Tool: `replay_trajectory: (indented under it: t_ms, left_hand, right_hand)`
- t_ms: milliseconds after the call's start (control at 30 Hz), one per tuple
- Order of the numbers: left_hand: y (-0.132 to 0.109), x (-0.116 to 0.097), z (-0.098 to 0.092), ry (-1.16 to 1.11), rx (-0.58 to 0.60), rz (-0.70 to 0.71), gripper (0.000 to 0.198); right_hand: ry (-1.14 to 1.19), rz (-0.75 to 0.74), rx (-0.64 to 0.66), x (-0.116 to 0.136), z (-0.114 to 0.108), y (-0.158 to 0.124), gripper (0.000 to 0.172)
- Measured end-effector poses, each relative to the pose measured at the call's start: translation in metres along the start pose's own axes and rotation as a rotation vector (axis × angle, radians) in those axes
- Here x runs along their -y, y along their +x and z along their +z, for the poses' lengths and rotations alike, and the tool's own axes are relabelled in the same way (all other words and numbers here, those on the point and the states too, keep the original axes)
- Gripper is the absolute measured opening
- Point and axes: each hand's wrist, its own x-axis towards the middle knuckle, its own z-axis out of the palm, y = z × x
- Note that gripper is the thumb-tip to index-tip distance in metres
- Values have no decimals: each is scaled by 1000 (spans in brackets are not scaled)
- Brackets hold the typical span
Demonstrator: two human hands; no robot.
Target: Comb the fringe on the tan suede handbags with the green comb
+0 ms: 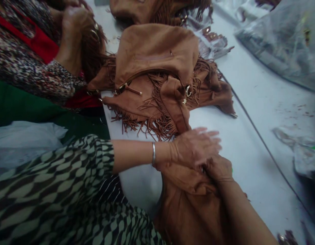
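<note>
My left hand (195,146) reaches across from the left with a silver bangle on the wrist; its fingers are stretched out flat and smeared by motion, above the top edge of a brown suede bag (188,200). My right hand (218,168) comes up from the lower right, fingers curled down onto the same bag's upper edge. The bag lies on the white table (249,112) in front of me. A second brown suede bag with long fringe and gold rings (157,71) lies just beyond my hands.
A person in a patterned top with red trim sits at the upper left, their hands (76,23) on more brown fringe. Another brown bag (152,10) lies at the far end. Clear plastic bags (282,41) lie at the upper right and right edge. A dark cord (259,136) crosses the table.
</note>
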Motion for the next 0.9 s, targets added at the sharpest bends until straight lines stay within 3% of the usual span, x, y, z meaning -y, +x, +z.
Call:
replay_trajectory:
  t_ms: [67, 167, 300, 400, 500, 567, 667, 767, 900]
  left_hand:
    - [10, 47, -6, 149, 94, -45, 45]
    - [15, 97, -8, 220, 324, 80, 42]
    - [10, 117, -24, 250, 466, 146, 47]
    - [4, 101, -38, 242, 552, 100, 31]
    - [-10, 59, -29, 200, 550, 67, 17]
    - [-26, 26, -8, 120, 447, 64, 25]
    - [-50, -9, 29, -34, 361, 37, 76]
    - [-65, -19, 49, -95, 393, -39, 89]
    - [-66, -15, 49, -142, 418, -60, 88]
  right_hand:
    - [-30, 24, 5, 4, 2, -1, 51]
    - [-49, 45, 10, 7, 2, 0, 52]
    - [-2, 103, 18, 8, 1, 2, 52]
    - [43, 168, 38, 9, -2, 3, 53]
    - [72, 218, 42, 11, -5, 4, 53]
    - [77, 209, 51, 12, -7, 4, 52]
    - [64, 174, 76, 11, -10, 6, 53]
    - [52, 190, 78, 8, -16, 12, 55]
    - [94, 197, 139, -4, -25, 24, 56]
